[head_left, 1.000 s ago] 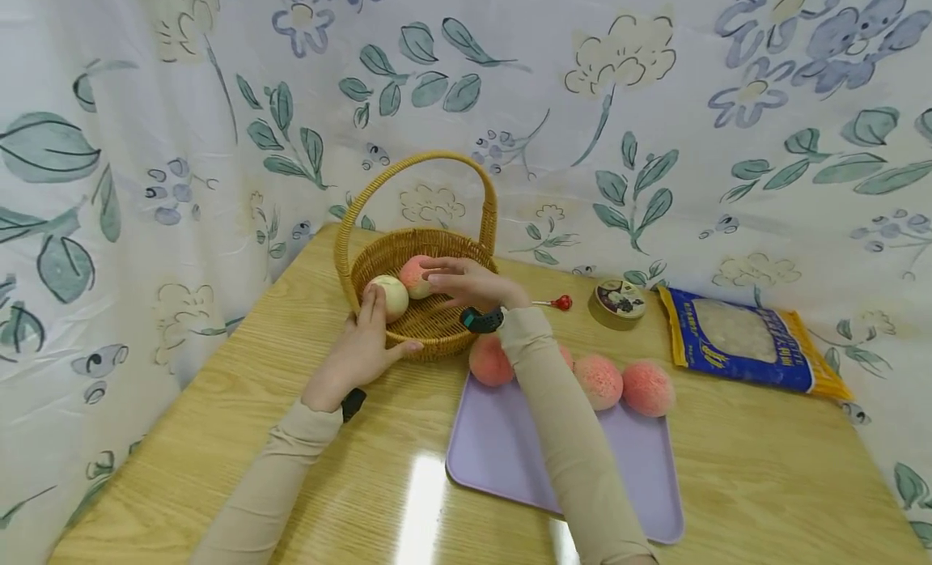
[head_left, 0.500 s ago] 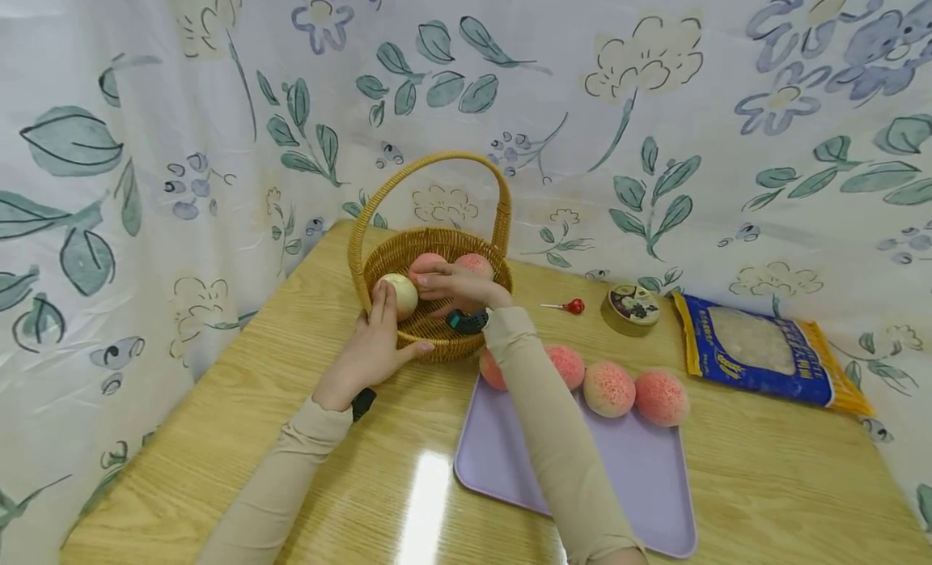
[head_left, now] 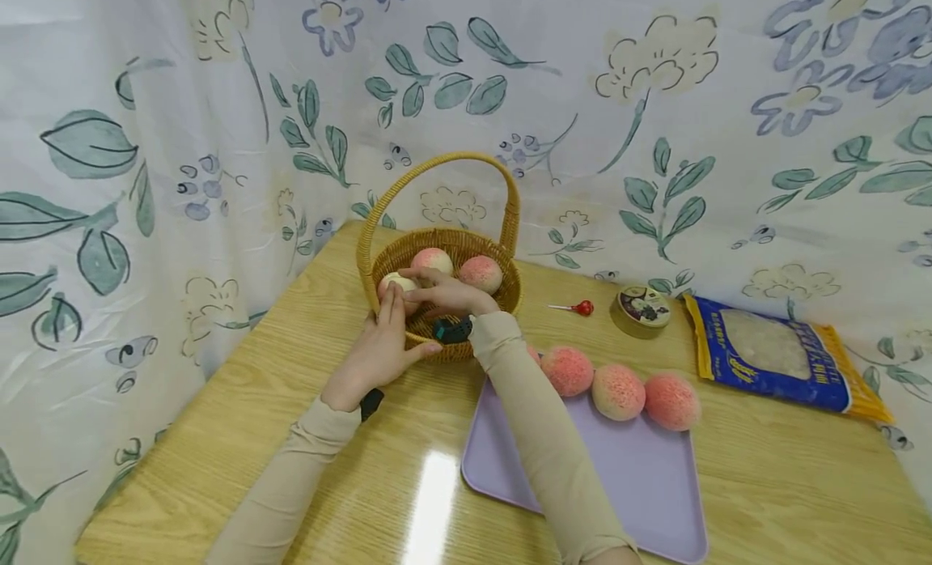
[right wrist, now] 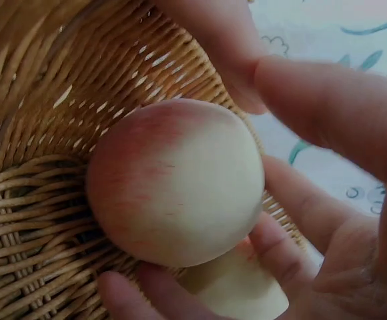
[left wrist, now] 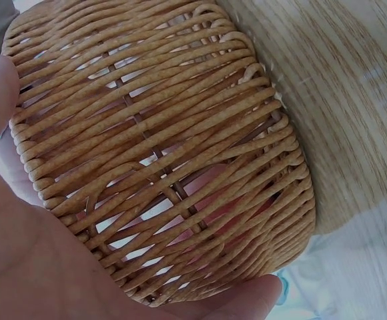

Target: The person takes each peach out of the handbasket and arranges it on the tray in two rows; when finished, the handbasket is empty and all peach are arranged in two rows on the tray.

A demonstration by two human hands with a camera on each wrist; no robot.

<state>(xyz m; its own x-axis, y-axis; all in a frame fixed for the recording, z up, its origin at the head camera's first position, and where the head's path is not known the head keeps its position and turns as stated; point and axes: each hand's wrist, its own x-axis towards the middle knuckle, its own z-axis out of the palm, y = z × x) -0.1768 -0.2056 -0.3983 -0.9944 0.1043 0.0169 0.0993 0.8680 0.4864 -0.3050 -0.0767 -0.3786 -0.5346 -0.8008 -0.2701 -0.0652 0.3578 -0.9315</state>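
Observation:
A woven wicker basket (head_left: 512, 225) with a tall arched handle holds three pink-and-cream peaches. My left hand (head_left: 379, 346) grips its near-left wall, fingers reaching over the rim to the left peach. The left wrist view shows the thumb and a fingertip spread round the basket's outside (left wrist: 160, 147). My right hand (head_left: 447, 294) holds the left peach (right wrist: 173, 183), its fingers curled round the cream-topped fruit. Another cream patch of fruit (right wrist: 240, 287) shows between the fingers. The two other peaches, one behind (head_left: 432, 261) and one at the right (head_left: 480, 274), rest inside the basket.
A lavender tray (head_left: 619, 468) lies front right, with several peaches (head_left: 619, 392) along its far edge; my right sleeve partly hides one. Behind are a red lollipop (head_left: 582, 307), a round tin (head_left: 641, 306) and a blue-and-yellow bag (head_left: 786, 354). A floral curtain (head_left: 553, 79) hangs behind the table.
My right hand has moved left from the back peach onto the left peach, which now shows pink at its left side. My left hand stays at the basket rim. The head view has shifted slightly.

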